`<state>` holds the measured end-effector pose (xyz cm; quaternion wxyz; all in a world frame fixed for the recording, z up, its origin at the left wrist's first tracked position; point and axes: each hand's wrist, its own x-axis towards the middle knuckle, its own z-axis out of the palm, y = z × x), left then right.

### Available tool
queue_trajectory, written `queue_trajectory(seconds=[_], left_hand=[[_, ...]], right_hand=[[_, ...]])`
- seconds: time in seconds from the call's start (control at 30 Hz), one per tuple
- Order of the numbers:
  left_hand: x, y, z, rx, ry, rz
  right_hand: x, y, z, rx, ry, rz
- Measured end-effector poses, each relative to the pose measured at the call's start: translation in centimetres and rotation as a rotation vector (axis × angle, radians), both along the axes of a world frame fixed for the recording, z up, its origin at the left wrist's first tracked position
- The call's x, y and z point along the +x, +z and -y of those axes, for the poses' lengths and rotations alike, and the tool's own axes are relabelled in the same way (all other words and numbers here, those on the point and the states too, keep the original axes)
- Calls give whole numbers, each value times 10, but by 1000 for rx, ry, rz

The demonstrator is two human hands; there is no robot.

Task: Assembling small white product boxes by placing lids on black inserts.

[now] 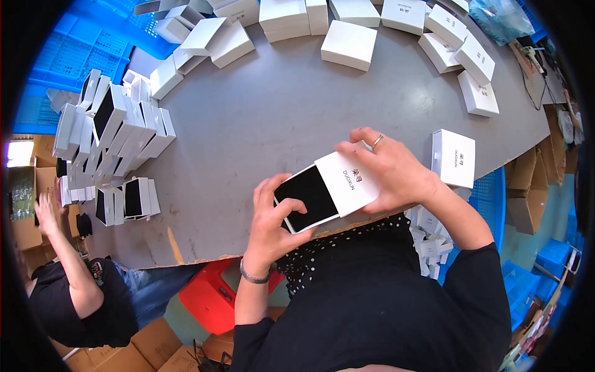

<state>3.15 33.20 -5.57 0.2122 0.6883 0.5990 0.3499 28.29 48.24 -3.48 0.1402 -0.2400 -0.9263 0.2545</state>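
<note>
Over the table's near edge I hold a white drawer box, partly slid apart. Its white sleeve, with dark print on top, covers the right part of a white tray with a black lining. My left hand is closed round the tray's left end, one finger reaching over the black lining. The sleeve is gripped by my right hand, which wears a ring; its fingers lie along the far side and the thumb is near the front edge. Right of that hand, a closed white box stands on the table.
Stacked white trays with black linings stand at the table's left. White boxes and sleeves line the far side of the grey table. Blue crates are at far left; a blue bin sits at right. A co-worker is at left, near a red stool.
</note>
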Motion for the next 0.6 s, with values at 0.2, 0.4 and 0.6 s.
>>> queue_trajectory(seconds=[0.2, 0.4, 0.6], left_hand=[[9, -11, -3, 46, -2, -11], [34, -11, -2, 4, 177, 190], [84, -26, -42, 106, 66, 516]], right_hand=[[-5, -9, 9, 57, -79, -59], [-9, -12, -2, 128, 91, -109], [-4, -6, 4, 69, 98, -61]])
